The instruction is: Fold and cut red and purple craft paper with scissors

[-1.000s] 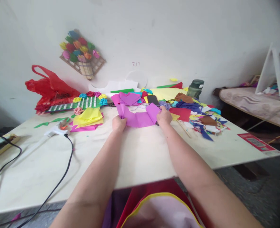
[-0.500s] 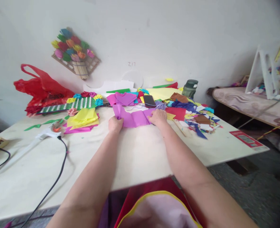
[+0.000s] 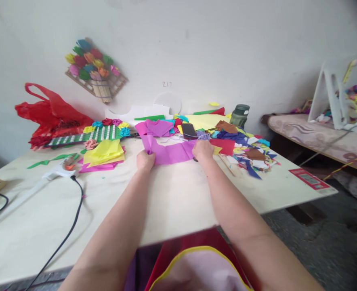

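Observation:
A strip of purple crepe paper (image 3: 174,154) is stretched between my two hands, just above the white table. My left hand (image 3: 145,160) grips its left end, where the paper stands up in a fold past the thumb. Its right end is pinched in my right hand (image 3: 203,151), whose fingertips are partly hidden. Beyond the strip lie more purple sheets (image 3: 158,127), a dark phone (image 3: 189,131) and a tangle of lilac yarn (image 3: 203,135). Left of my left hand is a stack of yellow paper (image 3: 104,152) on pink sheets.
A glue gun (image 3: 59,169) with a black cord lies on the left. Behind it are a red plastic bag (image 3: 53,109) and a green board (image 3: 102,133) with paper flowers. Colourful scraps (image 3: 254,153) and a dark green bottle (image 3: 240,116) are on the right.
The purple strip is pulled straighter, its middle crease flattened. My right hand has shifted slightly right relative to the paper; my left still grips its end. The whole view has moved slightly.

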### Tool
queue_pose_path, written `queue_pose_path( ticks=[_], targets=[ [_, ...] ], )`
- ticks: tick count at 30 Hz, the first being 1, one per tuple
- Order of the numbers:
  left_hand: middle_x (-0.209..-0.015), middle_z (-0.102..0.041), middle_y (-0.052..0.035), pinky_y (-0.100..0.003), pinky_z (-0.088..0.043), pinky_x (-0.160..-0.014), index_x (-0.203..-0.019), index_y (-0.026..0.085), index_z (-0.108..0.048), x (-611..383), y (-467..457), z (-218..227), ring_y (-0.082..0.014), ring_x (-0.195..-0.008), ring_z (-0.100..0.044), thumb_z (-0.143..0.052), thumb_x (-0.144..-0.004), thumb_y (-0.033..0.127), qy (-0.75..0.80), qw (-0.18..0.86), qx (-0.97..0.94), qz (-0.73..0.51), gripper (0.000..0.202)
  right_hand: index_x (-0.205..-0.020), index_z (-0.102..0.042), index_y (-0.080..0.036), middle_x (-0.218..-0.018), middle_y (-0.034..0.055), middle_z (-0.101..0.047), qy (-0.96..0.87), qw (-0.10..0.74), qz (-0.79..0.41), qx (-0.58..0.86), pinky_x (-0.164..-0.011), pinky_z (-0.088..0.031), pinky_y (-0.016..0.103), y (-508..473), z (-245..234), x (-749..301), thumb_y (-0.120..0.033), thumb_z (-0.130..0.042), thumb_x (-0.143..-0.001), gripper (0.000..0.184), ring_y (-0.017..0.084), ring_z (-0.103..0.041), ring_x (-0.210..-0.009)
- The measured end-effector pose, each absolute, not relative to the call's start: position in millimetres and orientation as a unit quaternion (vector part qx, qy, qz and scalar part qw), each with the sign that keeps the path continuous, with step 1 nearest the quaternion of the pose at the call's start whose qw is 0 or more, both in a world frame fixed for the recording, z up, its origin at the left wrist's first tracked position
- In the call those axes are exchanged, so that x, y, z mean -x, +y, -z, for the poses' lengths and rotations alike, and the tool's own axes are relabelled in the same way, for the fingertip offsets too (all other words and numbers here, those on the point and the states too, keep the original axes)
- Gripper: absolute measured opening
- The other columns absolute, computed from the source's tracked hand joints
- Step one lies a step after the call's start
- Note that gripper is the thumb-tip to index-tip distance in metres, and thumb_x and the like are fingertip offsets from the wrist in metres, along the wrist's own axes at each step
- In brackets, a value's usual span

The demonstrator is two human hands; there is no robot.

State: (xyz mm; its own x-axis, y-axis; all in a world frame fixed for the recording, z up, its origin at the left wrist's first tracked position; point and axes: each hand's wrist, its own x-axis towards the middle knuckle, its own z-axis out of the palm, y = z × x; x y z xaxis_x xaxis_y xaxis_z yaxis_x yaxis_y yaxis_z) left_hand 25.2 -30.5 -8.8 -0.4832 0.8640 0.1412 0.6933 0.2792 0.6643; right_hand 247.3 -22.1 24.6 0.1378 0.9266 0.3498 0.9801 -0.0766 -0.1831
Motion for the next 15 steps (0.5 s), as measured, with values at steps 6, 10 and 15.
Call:
queue_pose_path(
  ticks=[6,10,15],
  targets=[
    [-0.089,-0.067,-0.0171,-0.031,-0.046,-0.072,-0.091,0.01,-0.066,-23.2,-28.1,11.2,-0.0279,-0.09,-0.063,-0.055,-0.069,0.033,0.788,0.128,-0.496,-0.341,0.033,-0.098,-0.067,-0.019,-0.09,0.0115,-0.067,-0.567,0.314,0.08,0.757,-0.073,-0.042,0.032,-22.7,-29.2,-260.0,-0.029,-0.042,-0.085,0.03,0.023,-0.059,-0.086],
    [-0.091,-0.067,-0.0177,-0.031,-0.045,-0.075,-0.092,0.01,-0.065,-26.0,-32.0,7.7,-0.0285,-0.092,-0.062,-0.054,-0.07,0.033,0.791,0.119,-0.489,-0.348,0.034,-0.098,-0.068,-0.02,-0.087,0.0096,-0.068,-0.538,0.394,0.029,0.745,-0.071,-0.041,0.029,-13.9,-22.1,-265.6,-0.03,-0.043,-0.084,0.03,0.021,-0.059,-0.083],
    [-0.091,-0.067,-0.0163,-0.031,-0.045,-0.074,-0.093,0.011,-0.065,-29.6,-36.5,4.5,-0.0275,-0.092,-0.062,-0.052,-0.071,0.035,0.794,0.105,-0.474,-0.367,0.034,-0.09,-0.069,-0.015,-0.075,0.0087,-0.068,-0.524,0.454,-0.042,0.719,-0.066,-0.043,0.026,2.7,-14.6,-271.1,-0.029,-0.04,-0.084,0.033,0.02,-0.061,-0.075]
  ],
)
